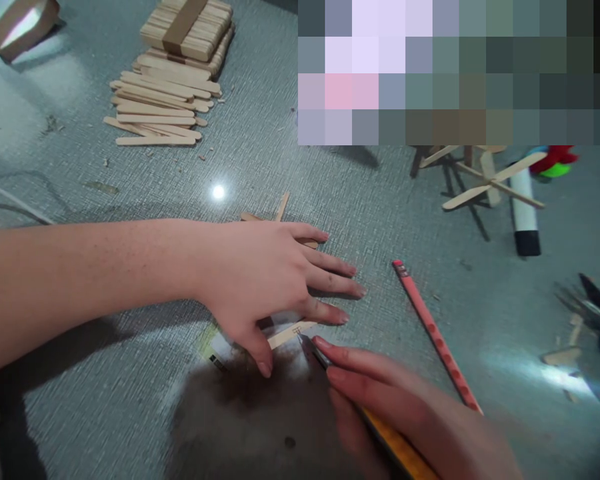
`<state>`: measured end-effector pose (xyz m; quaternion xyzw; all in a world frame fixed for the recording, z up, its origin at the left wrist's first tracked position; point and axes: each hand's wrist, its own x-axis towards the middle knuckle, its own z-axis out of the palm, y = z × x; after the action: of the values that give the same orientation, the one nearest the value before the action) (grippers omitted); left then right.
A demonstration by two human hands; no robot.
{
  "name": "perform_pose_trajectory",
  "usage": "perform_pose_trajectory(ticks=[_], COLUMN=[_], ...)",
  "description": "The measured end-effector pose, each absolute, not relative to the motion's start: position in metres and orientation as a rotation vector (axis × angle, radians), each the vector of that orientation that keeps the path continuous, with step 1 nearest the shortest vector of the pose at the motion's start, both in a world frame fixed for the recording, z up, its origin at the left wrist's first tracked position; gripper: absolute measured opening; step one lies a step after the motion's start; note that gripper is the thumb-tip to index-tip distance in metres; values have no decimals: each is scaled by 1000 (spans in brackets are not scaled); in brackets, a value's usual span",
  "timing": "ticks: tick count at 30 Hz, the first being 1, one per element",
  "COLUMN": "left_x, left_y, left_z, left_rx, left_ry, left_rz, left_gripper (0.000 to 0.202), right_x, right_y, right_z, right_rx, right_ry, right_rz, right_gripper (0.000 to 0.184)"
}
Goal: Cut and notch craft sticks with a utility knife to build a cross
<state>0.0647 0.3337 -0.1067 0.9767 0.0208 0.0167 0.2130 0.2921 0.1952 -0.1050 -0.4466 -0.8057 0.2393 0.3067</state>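
My left hand (275, 273) lies flat with its fingers spread. Its thumb and index finger press on the two ends of a wooden craft stick (285, 335), which bears small dark grid-like marks. In my right hand (395, 393) is a craft knife (363, 407) with a yellow-orange and black handle. The pointed metal tip is at the marked part of the stick; whether it touches cannot be made out. Beneath the stick lies a pale piece with a yellow-green corner (210, 340), mostly covered. More craft sticks (282, 208) poke out from under my left hand.
Loose craft sticks (155, 110) and banded bundles (187, 30) lie at the upper left. A red pencil (437, 333) is right of my hands. Farther right are joined sticks (490, 180), a white tube with a black end (525, 207) and wood scraps (563, 355).
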Motion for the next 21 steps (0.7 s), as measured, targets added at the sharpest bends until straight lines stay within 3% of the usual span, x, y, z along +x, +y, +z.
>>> perform_pose_trajectory(ticks=[4,21], left_x=[65,63], left_y=[334,333], left_z=[-107,-106], left_rx=[2711,2712], left_ry=[44,35], left_rz=[102,148], left_gripper=[72,72], right_x=[294,283], right_y=[193,191], right_z=[-107,-104], right_rx=[-1121,-1166], right_ry=[-2327,-2176], right_rz=[574,615], right_gripper=[33,24])
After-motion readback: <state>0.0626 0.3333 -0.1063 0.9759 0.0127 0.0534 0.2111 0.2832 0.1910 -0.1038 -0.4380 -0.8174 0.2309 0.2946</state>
